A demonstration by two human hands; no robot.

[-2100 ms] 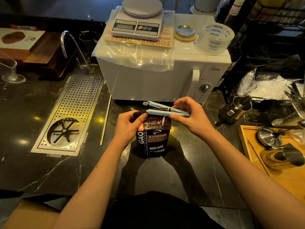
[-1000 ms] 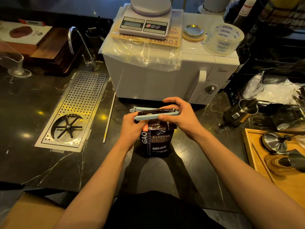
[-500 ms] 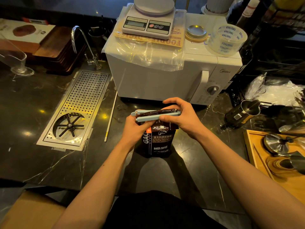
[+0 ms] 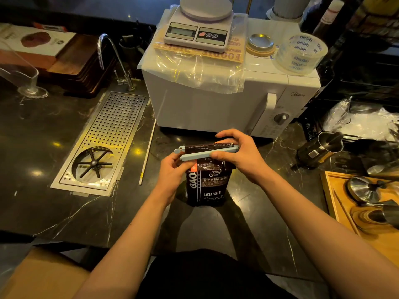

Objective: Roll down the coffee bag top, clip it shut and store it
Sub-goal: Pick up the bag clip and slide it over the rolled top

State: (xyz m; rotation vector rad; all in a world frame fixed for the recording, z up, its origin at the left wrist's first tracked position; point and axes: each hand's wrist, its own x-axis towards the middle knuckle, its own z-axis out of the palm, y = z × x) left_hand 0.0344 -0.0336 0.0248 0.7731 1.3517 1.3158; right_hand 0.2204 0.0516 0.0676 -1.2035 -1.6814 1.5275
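Observation:
A dark coffee bag (image 4: 208, 184) stands upright on the black marble counter, its top rolled down. A long pale blue bag clip (image 4: 199, 154) straddles the rolled top, its two bars nearly together, with the fold between them. My right hand (image 4: 239, 156) pinches the clip's right end between thumb and fingers. My left hand (image 4: 172, 169) holds the bag's upper left corner just under the clip's free left end.
A white microwave (image 4: 216, 100) stands right behind the bag, with a kitchen scale (image 4: 198, 31) and a tape roll (image 4: 301, 53) on top. A steel drip tray (image 4: 103, 143) lies left. A metal pitcher (image 4: 319, 149) and a wooden tray (image 4: 345, 219) sit right.
The clip, earlier wide apart above the bag, has slid over the rolled top and its bars have come close together. My hands have shifted only slightly.

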